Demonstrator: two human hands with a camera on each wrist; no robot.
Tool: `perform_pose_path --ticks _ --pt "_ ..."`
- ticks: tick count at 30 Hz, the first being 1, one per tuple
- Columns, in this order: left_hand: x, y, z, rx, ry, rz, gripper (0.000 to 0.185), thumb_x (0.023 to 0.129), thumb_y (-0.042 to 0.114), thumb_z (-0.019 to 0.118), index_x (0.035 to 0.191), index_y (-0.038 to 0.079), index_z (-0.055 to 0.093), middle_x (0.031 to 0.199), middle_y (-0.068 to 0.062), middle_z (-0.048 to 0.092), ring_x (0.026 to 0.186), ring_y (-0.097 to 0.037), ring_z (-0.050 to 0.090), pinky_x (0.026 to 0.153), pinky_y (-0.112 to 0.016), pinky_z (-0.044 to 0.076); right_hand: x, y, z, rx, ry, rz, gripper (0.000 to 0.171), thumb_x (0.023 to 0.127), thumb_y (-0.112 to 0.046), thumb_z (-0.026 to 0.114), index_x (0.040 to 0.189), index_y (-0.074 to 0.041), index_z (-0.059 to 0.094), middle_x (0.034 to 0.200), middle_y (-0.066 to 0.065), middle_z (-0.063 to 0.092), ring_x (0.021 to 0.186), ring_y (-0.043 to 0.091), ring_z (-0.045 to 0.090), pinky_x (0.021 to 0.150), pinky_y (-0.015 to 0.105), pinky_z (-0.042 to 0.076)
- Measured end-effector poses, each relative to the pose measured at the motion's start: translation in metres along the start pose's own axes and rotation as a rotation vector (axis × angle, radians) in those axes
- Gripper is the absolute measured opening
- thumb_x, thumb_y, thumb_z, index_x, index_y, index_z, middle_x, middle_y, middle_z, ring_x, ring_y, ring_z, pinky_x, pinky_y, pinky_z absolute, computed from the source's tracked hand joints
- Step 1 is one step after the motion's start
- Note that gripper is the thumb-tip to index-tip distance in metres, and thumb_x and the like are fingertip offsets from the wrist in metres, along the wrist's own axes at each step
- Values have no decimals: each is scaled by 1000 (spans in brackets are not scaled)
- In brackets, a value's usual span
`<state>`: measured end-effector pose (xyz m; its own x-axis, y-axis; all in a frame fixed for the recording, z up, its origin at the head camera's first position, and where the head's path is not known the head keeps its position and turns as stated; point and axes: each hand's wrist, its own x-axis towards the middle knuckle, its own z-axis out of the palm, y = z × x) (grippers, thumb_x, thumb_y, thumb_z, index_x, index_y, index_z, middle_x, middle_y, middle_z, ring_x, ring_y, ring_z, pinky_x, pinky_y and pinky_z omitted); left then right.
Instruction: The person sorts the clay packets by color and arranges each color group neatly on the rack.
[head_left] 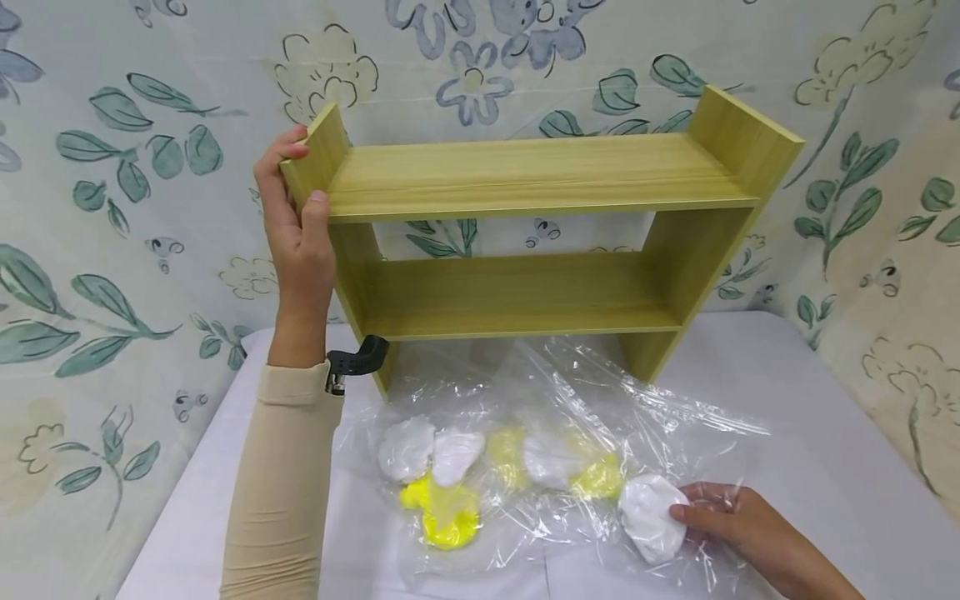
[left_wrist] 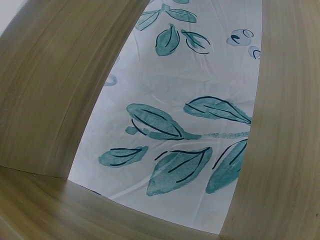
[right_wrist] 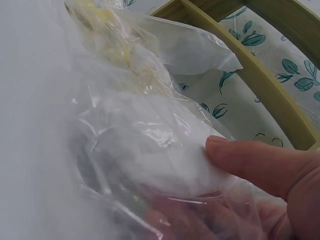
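While left hand [head_left: 296, 225] grips shelf [head_left: 525, 242], right hand [head_left: 738, 525] pinches 1 of 4 white lumps [head_left: 651, 517].

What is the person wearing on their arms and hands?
The left arm wears a long, snug beige sleeve that ends at the wrist. A small black clip-like mount sits at that cuff. Both hands are bare: left hand, right hand. No gloves, rings or watch show. No sleeve shows on the right forearm.

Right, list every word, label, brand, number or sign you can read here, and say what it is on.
None: no readable text in any view. The wooden shelf, the clear plastic bags, the white lump the right hand pinches, and the floral backdrop carry no writing.
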<state>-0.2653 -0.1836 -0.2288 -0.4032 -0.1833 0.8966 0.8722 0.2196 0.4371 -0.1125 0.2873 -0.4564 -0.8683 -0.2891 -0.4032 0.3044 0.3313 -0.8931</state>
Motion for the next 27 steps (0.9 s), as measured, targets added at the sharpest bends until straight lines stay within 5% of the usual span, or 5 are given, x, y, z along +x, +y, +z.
perform_pose_path --ticks 6,12,18,24,27 --pt "-1 2 1 26 -3 -9 38 81 8 38 118 3 46 139 -12 45 129 -21 39 108 -34 30 -2 -3 0 21 41 10 50 93 -20 61 124 17 47 84 7 71 76 18 67 68 31 54" --pt "-1 3 2 26 6 -11 38 80 9 38 117 4 46 139 -14 45 128 -21 40 106 -34 31 -5 -12 -2 8 101 21 39 93 -22 61 117 8 57 84 0 70 77 14 66 68 29 53" --pt "3 0 3 13 27 15 38 79 9 39 116 4 47 138 -13 47 127 -22 41 105 -34 32 -5 -26 -8 40 95 -46 17 94 -17 58 104 -4 66 82 -2 70 76 13 67 70 29 54" --pt "3 -1 3 5 33 13 38 79 9 39 115 5 48 138 -22 44 127 -22 42 105 -33 32 -3 -42 -11 31 141 -132 13 94 -13 58 97 -6 70 80 -2 69 75 12 66 69 29 55" --pt "2 -1 3 4 31 8 38 79 9 39 115 5 48 137 -16 47 127 -22 42 104 -33 32 -4 -48 -11 37 147 -182 13 94 -9 57 95 -5 69 77 0 69 75 12 66 70 29 55"
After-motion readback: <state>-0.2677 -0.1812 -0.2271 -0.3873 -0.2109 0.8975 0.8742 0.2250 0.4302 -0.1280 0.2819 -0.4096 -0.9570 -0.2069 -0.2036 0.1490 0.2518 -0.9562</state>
